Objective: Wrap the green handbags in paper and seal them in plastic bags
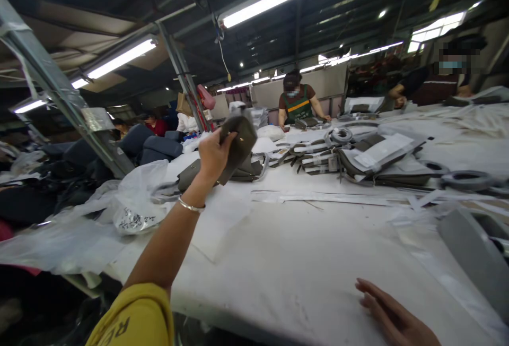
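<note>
My left hand (213,156) is stretched out over the far left of the white table (310,256). Its fingers and thumb grip a dark olive panel (242,144), which looks like leather and carries small gold-coloured metal spots. The panel is raised and a little blurred. Just below it lie more olive pieces (248,171) on the table. At the lower right, my right hand (392,315) is above the near part of the table, its fingers stretched out and holding nothing.
A clear plastic bag (137,210) with handwriting rests at the left edge. Olive bundles with white paper (377,155) and grey tape rolls (467,180) lie at the right. A grey object (473,250) stands near right. One person (298,103) works across the table, another (433,83) farther right.
</note>
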`<state>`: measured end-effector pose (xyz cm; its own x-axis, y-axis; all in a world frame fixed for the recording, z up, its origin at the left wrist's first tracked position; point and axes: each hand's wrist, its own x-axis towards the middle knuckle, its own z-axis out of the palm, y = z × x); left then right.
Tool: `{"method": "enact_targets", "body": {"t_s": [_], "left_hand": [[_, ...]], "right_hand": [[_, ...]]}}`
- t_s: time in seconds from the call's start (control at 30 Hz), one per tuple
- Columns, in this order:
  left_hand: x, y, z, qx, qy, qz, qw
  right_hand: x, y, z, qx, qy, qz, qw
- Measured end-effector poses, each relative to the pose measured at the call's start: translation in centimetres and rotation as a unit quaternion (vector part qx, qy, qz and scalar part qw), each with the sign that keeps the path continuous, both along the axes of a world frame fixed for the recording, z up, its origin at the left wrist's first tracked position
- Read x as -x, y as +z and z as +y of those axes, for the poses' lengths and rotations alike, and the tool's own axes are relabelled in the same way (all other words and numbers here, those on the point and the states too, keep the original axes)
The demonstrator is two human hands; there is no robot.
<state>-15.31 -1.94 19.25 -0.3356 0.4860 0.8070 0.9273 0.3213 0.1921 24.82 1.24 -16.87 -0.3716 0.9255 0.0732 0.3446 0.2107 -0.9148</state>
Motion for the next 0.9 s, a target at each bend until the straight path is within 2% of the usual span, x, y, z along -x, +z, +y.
{"method": "enact_targets", "body": {"t_s": [0.07,0.13,0.17,0.23,0.3,0.33,0.4,0.53,0.67,0.8,0.9], "left_hand": [[-5.3,-2.1,-0.5,0.044,-0.063,0.027,0.997],[-10.9,-5.6,-1.0,0.122,-0.175,0.094,0.972],[-13.5,-7.7,-1.2,0.156,-0.214,0.111,0.958],[-18.1,-12.2,-1.8,0.239,-0.276,0.087,0.927],[-21.0,-16.2,-2.6,0.321,-0.368,0.03,0.872],[-21.8,-17.8,-3.1,0.347,-0.406,0.007,0.846],[-21.6,-19.8,-4.1,0.38,-0.439,-0.027,0.814],[-16.8,-20.7,-5.7,0.42,-0.384,-0.014,0.822],[-12.4,-21.4,-7.0,0.451,-0.365,0.019,0.814],[-12.6,-22.1,-9.5,0.439,-0.331,0.02,0.835],[-14.2,-21.5,-11.2,0.445,-0.295,0.023,0.845]], "right_hand": [[0.7,2.0,-1.3,0.078,0.028,0.108,0.991],[1.3,4.6,-2.9,0.111,0.032,0.216,0.97],[1.3,5.8,-3.7,0.1,0.003,0.245,0.964],[0.7,8.1,-4.9,0.029,-0.11,0.238,0.964],[-0.7,9.4,-5.7,-0.092,-0.222,0.152,0.959],[-1.6,9.7,-5.8,-0.153,-0.241,0.094,0.954],[-3.4,9.7,-5.8,-0.26,-0.203,-0.009,0.944],[-4.8,8.9,-5.1,-0.386,-0.016,-0.122,0.914],[-3.4,9.0,-4.0,-0.417,0.128,-0.216,0.874],[-2.9,9.6,-2.6,-0.405,0.174,-0.255,0.861],[-3.3,10.8,-1.5,-0.397,0.205,-0.283,0.849]]}}
